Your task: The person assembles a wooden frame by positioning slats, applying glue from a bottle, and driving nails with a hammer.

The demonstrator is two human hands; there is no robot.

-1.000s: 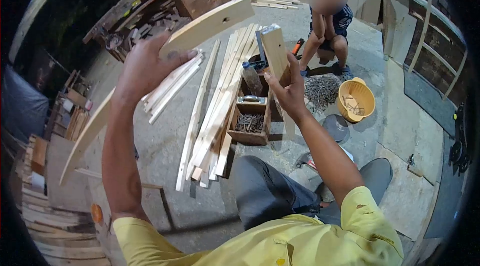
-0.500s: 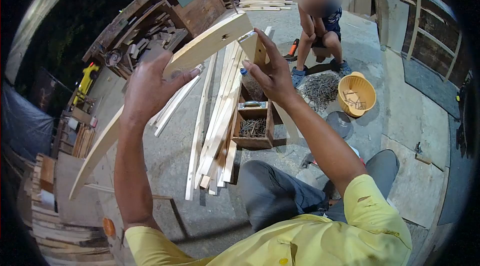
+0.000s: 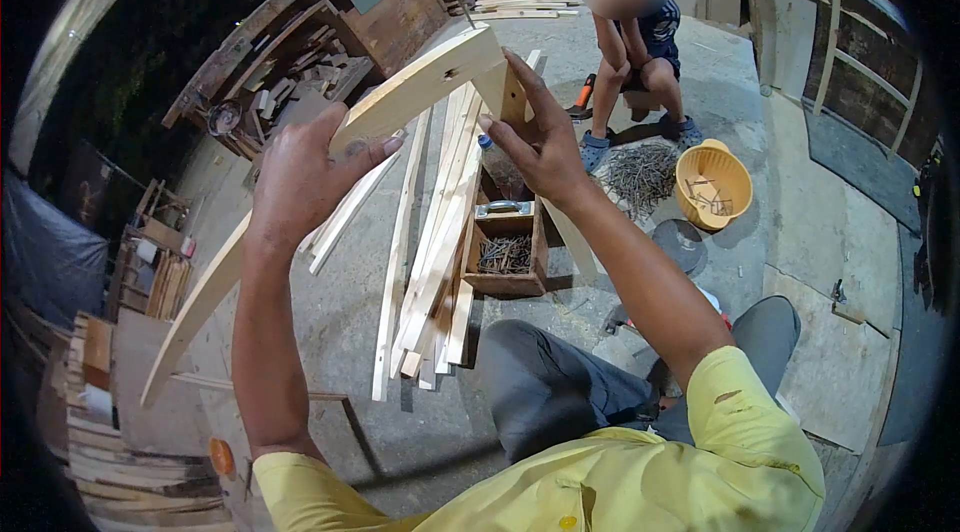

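My left hand (image 3: 300, 177) grips a long curved pale plank (image 3: 420, 82) near its middle and holds it up at a slant. My right hand (image 3: 540, 147) holds a shorter wood piece (image 3: 512, 97) whose top end meets the plank's upper end. That piece runs down behind my forearm to a lower end (image 3: 578, 247) near the nail box. Below lie several thin wood slats (image 3: 430, 232) on the concrete floor.
A wooden box of nails (image 3: 505, 254) stands by my knee. A loose pile of nails (image 3: 640, 177) and a yellow basket (image 3: 712, 190) lie to the right. Another person (image 3: 635, 52) crouches beyond, next to an orange-handled tool (image 3: 585, 97). Scrap wood stacks fill the left and back.
My right hand brought the shorter piece up and left until its top end met the plank's upper end. The left hand kept the plank raised.
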